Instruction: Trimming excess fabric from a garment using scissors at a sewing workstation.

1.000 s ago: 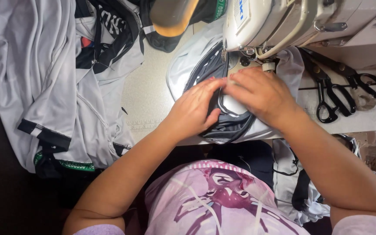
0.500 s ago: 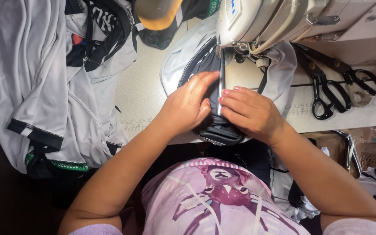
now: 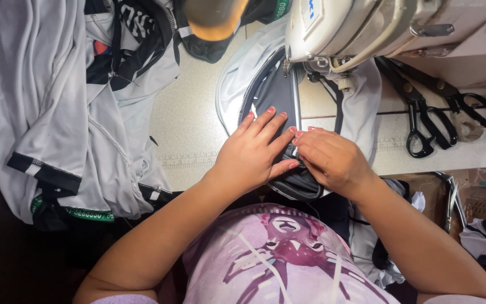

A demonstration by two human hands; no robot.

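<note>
A white and dark grey garment piece lies on the sewing table under the head of a cream sewing machine. My left hand presses flat on the dark panel, fingers spread and pointing toward the needle. My right hand sits beside it, fingertips pinching the fabric edge near a seam. Both hands touch each other just in front of the presser foot.
A pile of white garments with black and green trim covers the table's left side. Two pairs of black scissors lie to the right of the machine. A ruler strip runs along the table's front edge.
Both hands slid back toward me along the fabric, away from the presser foot. The left hand's fingers spread flatter on the dark panel.
</note>
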